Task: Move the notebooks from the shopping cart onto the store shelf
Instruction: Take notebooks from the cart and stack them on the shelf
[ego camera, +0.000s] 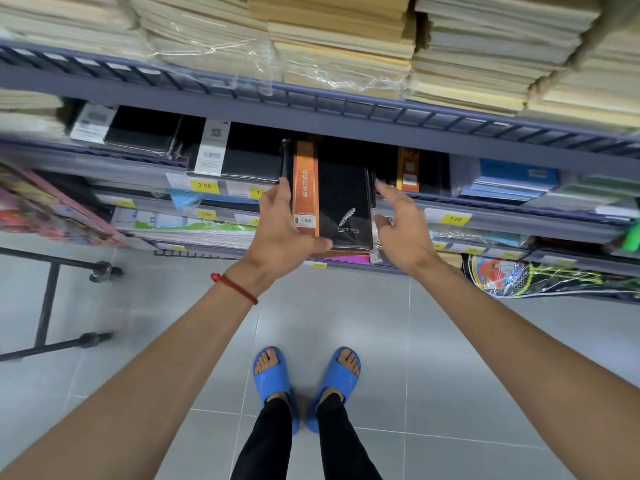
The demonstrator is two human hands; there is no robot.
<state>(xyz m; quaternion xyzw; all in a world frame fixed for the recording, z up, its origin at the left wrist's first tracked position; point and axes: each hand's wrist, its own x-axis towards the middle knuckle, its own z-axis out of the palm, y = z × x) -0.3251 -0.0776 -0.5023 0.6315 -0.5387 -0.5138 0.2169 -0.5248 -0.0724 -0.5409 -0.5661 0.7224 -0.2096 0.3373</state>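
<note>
Left hand [277, 233] grips notebook [343, 202] — right hand [401, 230] beside.

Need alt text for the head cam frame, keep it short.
A person's left hand grips a black notebook with an orange band at the front of a store shelf holding similar notebooks; the right hand is open beside its right edge. Grey floor tiles and blue slippers show below.

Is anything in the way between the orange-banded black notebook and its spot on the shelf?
Nothing visible. The left hand grips the notebook, whose far end already sits in the shelf gap between the black notebooks at left and another orange-banded notebook at right.
</note>
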